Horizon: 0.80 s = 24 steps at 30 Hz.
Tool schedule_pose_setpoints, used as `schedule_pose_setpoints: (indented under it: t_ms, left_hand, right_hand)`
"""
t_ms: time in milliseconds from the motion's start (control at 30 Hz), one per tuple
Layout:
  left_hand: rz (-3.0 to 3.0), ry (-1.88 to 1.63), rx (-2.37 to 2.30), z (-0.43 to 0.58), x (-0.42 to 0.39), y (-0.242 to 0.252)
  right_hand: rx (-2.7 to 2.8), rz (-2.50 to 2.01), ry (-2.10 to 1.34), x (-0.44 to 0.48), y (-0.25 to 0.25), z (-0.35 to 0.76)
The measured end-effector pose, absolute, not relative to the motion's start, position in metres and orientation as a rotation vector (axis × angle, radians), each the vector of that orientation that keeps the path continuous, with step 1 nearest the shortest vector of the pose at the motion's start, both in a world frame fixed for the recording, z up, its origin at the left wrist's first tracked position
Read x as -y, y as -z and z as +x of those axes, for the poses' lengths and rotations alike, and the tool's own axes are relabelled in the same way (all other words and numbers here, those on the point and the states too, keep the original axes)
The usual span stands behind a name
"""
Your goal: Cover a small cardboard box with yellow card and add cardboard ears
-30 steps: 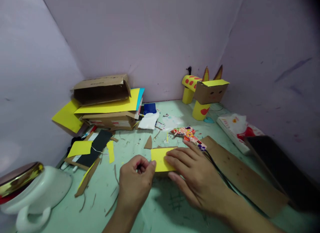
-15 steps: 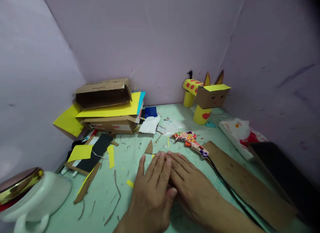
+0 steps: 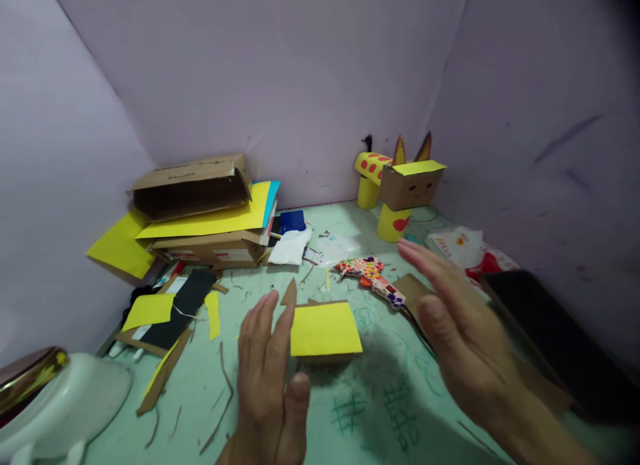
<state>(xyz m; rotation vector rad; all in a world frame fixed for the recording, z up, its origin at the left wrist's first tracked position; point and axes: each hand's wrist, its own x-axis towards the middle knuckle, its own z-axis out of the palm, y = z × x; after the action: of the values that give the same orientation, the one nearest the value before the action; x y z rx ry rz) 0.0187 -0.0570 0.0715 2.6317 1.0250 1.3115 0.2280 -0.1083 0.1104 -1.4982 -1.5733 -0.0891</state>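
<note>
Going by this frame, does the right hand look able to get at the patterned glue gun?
Probably yes. The right hand is open, holds nothing and hovers close beside the patterned glue gun, which lies uncovered on the table. Nothing sits between them.

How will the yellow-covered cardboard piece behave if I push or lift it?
The yellow-covered cardboard piece probably stays stiff: brown board shows under its yellow sheet. It looks light, and, lying flat on the table, it should slide rather than roll or tip.
</note>
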Motion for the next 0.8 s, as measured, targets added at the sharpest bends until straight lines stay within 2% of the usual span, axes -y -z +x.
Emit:
schedule_pose_setpoints:
  t_ms: [167, 300, 567, 667, 800]
  left_hand:
    - [2.728, -0.999, -1.109, 0.023, 0.053, -0.061]
    - [2.606, -0.840, -1.134, 0.025, 0.052, -0.050]
    - [2.057, -1.020, -1.027, 0.026, 0.058, -0.053]
    - [1.747, -1.079, -0.957, 0.027, 0.058, -0.054]
    - [1.415, -1.150, -0.869, 0.029, 0.054, -0.054]
  right_hand:
    - [2.029, -1.386, -0.024, 0.090, -0.082, 0.198]
    - [2.081, -1.466, -0.245, 0.083, -0.065, 0.188]
    - [1.894, -1.572, -0.616, 0.085, -0.046, 0.193]
    - [1.768, -1.493, -0.631, 0.082, -0.042, 0.194]
    - [1.520, -1.326, -0.815, 0.077, -0.046, 0.195]
